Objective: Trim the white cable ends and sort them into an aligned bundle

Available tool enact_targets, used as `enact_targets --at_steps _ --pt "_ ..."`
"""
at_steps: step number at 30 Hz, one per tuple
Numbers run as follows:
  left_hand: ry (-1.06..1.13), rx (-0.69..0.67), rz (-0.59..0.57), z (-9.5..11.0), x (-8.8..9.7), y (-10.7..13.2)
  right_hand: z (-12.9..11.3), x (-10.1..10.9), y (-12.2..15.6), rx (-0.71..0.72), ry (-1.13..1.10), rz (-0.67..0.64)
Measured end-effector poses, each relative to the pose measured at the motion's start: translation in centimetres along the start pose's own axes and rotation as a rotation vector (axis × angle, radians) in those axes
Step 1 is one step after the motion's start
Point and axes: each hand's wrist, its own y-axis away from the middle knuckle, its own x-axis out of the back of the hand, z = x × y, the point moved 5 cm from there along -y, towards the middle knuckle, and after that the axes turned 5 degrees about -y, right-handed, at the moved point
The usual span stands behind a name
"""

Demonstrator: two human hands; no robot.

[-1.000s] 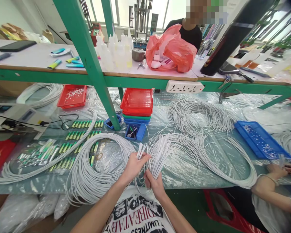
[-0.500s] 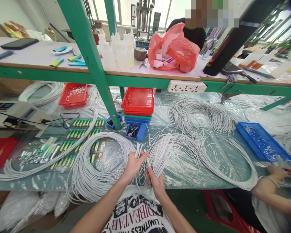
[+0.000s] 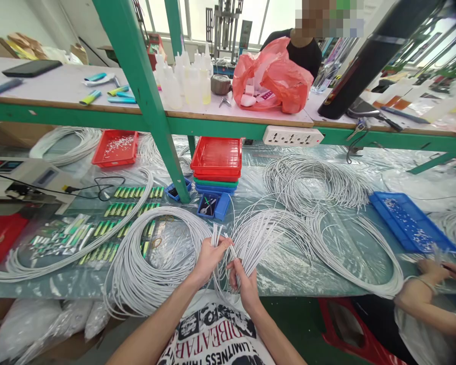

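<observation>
White cables lie in loops on the plastic-covered bench before me. My left hand is closed around several white cable ends that stick up past the thumb. Just right of it and slightly lower, my right hand pinches a thin white cable, its fingers curled near the left hand's fingertips. A fanned bundle of white cables spreads out behind and to the right of my right hand. At my left forearm rests a large coil of white cable.
Red trays stack behind the hands, with a small blue bin in front. Another cable coil lies back right, near a blue tray of small white parts. A green post rises left. A co-worker's arm is at right.
My hands stay nearly in place, with the right one shifted very slightly up toward the left fingertips. The co-worker's hands at right have moved a little.
</observation>
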Motion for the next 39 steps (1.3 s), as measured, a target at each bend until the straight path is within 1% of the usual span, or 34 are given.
enact_targets --at_steps 4,9,15,22,26,29,32,35,37,39 --pt "-0.009 -0.008 -0.026 -0.2 -0.1 -0.2 -0.1 -0.1 -0.1 -0.011 -0.002 0.02" --pt "-0.003 -0.017 -0.01 -0.7 -0.1 -0.4 0.0 -0.2 -0.1 -0.011 -0.008 0.036" --pt "0.01 -0.014 -0.002 -0.8 0.0 -0.5 0.3 -0.2 -0.2 -0.014 -0.014 0.03" --pt "0.012 0.003 -0.003 -1.0 -0.2 -0.5 -0.2 -0.2 0.0 -0.04 0.007 0.057" --pt "0.002 -0.014 -0.013 -1.1 -0.1 -0.7 -0.2 -0.3 0.0 -0.029 0.016 0.042" --pt "0.002 -0.022 -0.027 -1.5 -0.1 -0.8 0.2 -0.3 -0.2 -0.026 -0.019 0.025" --pt "0.018 -0.011 -0.074 -2.1 -0.7 -0.6 0.8 -0.2 -0.7 -0.027 -0.082 0.036" --pt "0.072 0.066 -0.174 -2.8 -1.9 0.1 0.8 -0.3 -1.2 0.009 -0.11 0.054" --pt "0.11 0.107 -0.181 -3.0 -2.4 0.5 0.8 -0.4 -1.4 0.024 -0.105 0.067" --pt "0.117 0.117 -0.146 -2.8 -2.5 0.7 0.8 -0.6 -1.4 0.026 -0.086 0.072"
